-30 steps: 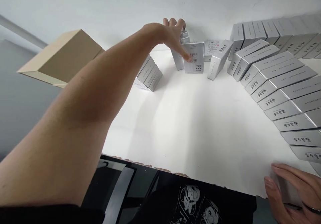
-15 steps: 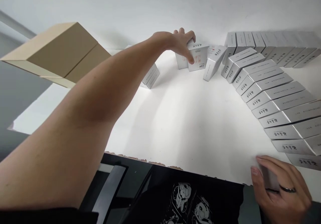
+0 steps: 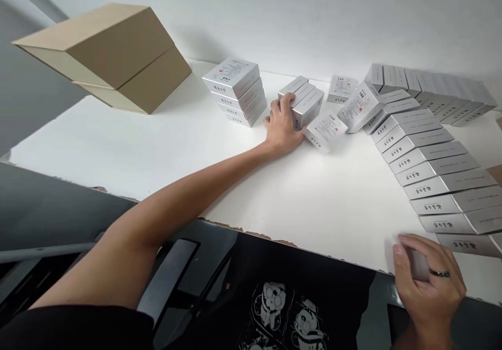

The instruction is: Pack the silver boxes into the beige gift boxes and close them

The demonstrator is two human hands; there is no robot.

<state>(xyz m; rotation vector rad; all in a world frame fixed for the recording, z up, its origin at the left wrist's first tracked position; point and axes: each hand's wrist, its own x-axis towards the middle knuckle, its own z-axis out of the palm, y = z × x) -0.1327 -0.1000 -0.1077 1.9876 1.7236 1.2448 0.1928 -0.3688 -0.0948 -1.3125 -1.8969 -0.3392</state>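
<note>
My left hand [image 3: 283, 125] reaches across the white table. Its fingers and thumb grip a small row of silver-white cartons [image 3: 304, 99] standing side by side. Close to the thumb, a single carton [image 3: 326, 131] lies with its printed face up, and another carton [image 3: 360, 106] leans against the curved row at right. Loosely curled, my right hand [image 3: 429, 282] rests at the front table edge, thumb apart from the fingers; I see nothing held in it. A dark ring [image 3: 439, 273] is on one finger.
Left of the hand stands a stack of several cartons [image 3: 235, 91]. A large tan box [image 3: 117, 57] stands at the far left. Long rows of cartons [image 3: 435, 164] curve down the right side. One carton [image 3: 341, 88] lies near the wall. The table's front edge [image 3: 251, 232] is chipped.
My left hand has moved nearer to me and now grips a group of cartons. Cartons by it have toppled or shifted, and the view has swung left. My right hand stays at the edge.
</note>
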